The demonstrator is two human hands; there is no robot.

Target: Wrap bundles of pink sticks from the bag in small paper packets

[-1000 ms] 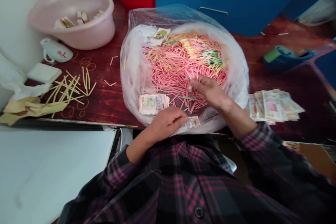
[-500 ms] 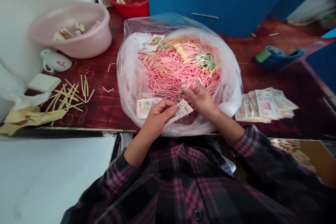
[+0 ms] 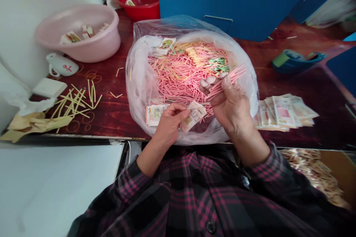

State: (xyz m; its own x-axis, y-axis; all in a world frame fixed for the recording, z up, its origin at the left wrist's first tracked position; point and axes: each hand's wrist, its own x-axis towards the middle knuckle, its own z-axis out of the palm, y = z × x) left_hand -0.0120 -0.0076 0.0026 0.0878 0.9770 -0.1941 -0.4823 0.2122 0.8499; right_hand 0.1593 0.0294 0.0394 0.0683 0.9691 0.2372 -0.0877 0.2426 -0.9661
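A large clear plastic bag [image 3: 139, 81], its rim folded open, holds a heap of thin pink, yellow and green sticks [image 3: 180, 77]. At its near edge my left hand [image 3: 171, 122] is closed, pinching a small printed packet [image 3: 194, 116] between thumb and fingers. Another printed packet [image 3: 154, 114] lies just left of that hand. Over the bag's right part my right hand [image 3: 232, 107], turned palm up, is closed on a small bunch of pink sticks [image 3: 236, 74]; their ends stick out past the thumb. Some fingertips have whitish covers.
Fanned printed packets [image 3: 280, 111] lie to the right, near a blue container [image 3: 297, 63]. At left are a pink basin [image 3: 83, 50], a red bowl [image 3: 146, 9], a white cup [image 3: 61, 64], loose yellow sticks [image 3: 73, 100] and rubber bands. A blue panel [image 3: 222, 0] stands behind.
My right hand has risen from the heap and moved right, turning palm up with pink sticks showing. My left hand keeps the packet, now tilted more upright.
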